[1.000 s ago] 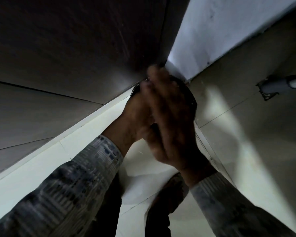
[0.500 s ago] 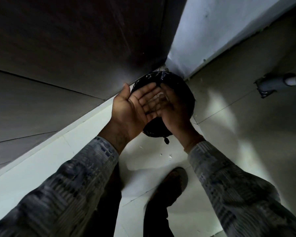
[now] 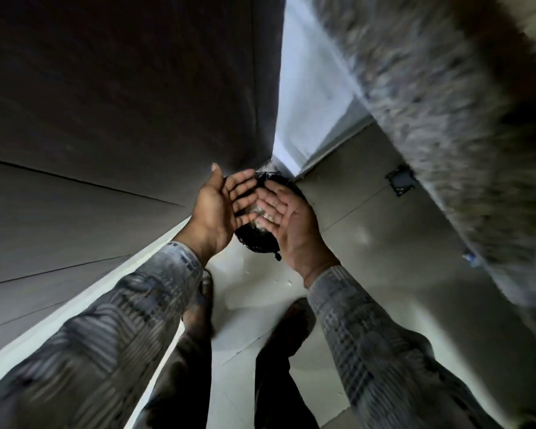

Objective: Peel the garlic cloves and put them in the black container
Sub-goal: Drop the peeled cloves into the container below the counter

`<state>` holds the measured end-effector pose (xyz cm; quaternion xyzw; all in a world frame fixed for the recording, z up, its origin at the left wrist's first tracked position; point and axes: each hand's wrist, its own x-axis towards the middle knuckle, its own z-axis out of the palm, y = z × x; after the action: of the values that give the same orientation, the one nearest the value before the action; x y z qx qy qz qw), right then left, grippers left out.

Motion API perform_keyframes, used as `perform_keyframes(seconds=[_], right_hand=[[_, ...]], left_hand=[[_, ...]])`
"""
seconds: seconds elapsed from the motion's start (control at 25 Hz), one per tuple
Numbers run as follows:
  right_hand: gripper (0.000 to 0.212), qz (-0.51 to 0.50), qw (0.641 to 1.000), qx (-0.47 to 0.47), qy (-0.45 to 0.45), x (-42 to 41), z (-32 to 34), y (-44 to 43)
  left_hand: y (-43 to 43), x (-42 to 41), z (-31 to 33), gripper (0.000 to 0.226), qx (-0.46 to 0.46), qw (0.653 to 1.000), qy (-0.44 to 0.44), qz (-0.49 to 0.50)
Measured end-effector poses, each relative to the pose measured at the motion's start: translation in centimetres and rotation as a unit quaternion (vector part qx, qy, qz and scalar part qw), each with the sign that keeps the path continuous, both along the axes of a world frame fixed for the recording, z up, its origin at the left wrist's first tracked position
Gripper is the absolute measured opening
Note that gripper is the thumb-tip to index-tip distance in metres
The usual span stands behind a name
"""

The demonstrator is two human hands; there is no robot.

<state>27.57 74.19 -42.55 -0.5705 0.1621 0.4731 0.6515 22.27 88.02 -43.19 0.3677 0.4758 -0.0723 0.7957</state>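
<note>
Hovering over black container [image 3: 258, 244] | left hand [image 3: 216, 209], right hand [image 3: 289, 222] | fingers [image 3: 242, 186] straight, released

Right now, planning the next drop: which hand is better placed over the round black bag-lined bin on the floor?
Probably the right hand: its open palm lies over the round black bag-lined bin, while of the left hand only the fingers reach over it.

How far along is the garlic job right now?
Done: something pale lies inside the black container, too dim to tell cloves from skins. In hand: nothing; the left hand and right hand are open, palms up, over it. Left: unclear, no unpeeled garlic shows; pale flecks lie on the floor.
</note>
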Motion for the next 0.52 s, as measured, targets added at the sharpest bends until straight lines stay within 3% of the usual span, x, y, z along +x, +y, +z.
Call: perform_keyframes(seconds=[0.16, 0.32, 0.52], right_hand=[[0.043, -0.002, 1.000, -0.018, 0.000, -0.3, 8.9, -1.1], [0.057, -0.023, 0.999, -0.022, -0.020, -1.1, 19.1, -2.1], [0.058, -0.080, 0.994, -0.024, -0.067, -4.9, 31.2, -4.0]], left_hand=[[-0.8, -0.2, 9.0, 0.077, 0.022, 0.999, 0.002, -0.044], [-1.7, -1.5, 18.5, 0.077, 0.042, 0.994, -0.002, -0.100], [-2.1, -3.8, 29.7, 0.077, 0.083, 0.977, -0.051, -0.188]])
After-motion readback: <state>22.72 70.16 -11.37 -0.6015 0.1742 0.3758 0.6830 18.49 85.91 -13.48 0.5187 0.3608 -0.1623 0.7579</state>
